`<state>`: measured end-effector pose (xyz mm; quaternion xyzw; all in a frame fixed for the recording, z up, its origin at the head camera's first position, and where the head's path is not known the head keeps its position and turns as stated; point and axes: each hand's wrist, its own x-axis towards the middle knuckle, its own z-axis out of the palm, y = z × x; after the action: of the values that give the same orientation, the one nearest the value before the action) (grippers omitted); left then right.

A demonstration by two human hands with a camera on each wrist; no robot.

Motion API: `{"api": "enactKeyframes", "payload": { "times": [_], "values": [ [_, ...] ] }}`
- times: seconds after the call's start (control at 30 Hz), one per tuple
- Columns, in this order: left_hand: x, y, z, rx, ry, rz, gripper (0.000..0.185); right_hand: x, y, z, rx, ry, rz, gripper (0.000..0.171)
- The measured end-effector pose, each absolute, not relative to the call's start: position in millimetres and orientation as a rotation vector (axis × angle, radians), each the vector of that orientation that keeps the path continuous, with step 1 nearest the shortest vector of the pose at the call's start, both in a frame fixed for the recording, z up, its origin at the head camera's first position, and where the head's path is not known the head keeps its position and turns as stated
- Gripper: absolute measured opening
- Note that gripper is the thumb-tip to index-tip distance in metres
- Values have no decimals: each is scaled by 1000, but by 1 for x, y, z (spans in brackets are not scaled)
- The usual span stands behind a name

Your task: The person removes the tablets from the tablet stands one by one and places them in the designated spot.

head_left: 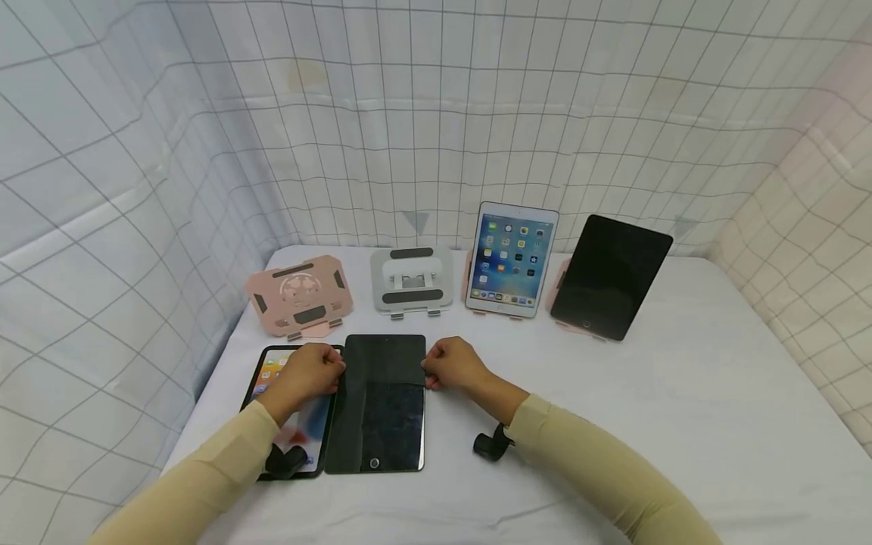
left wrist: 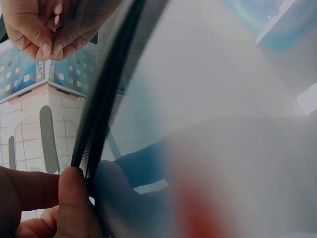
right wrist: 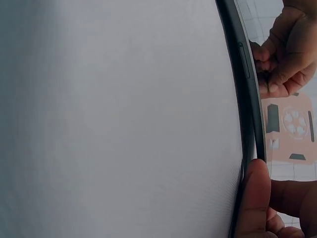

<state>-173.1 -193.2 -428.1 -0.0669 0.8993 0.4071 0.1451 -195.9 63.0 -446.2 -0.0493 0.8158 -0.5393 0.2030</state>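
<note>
A tablet (head_left: 393,428) with a dark screen and a round home button lies on the white cloth between both hands. My left hand (head_left: 309,375) pinches its left edge near the top, over the neighbouring tablet (head_left: 315,431) with a lit screen. At the opposite edge, my right hand (head_left: 455,363) pinches the dark tablet with thumb and curled fingers. The left wrist view shows the thumb (left wrist: 74,198) against the dark edges. In the right wrist view, the right thumb (right wrist: 255,193) presses at the tablet's rim. The undersides of the fingers are partly hidden.
Behind stand a pink stand (head_left: 323,299) and a grey stand (head_left: 412,281). To their right, a white-framed lit tablet (head_left: 512,257) and a dark tablet (head_left: 609,276) lean on stands. Gridded curtains (head_left: 422,113) enclose the table. Black wrist cameras (head_left: 487,446) sit under the sleeves.
</note>
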Motion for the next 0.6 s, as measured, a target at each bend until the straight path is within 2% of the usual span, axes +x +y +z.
{"api": "enactKeyframes", "payload": {
  "times": [0.23, 0.6],
  "values": [
    [-174, -192, -423, -104, 2700, 1022, 11, -198, 60, -444, -136, 2355, -1434, 18],
    [-173, -189, -422, -150, 2639, 984, 13, -194, 58, -445, -114, 2412, -1357, 20]
  ]
}}
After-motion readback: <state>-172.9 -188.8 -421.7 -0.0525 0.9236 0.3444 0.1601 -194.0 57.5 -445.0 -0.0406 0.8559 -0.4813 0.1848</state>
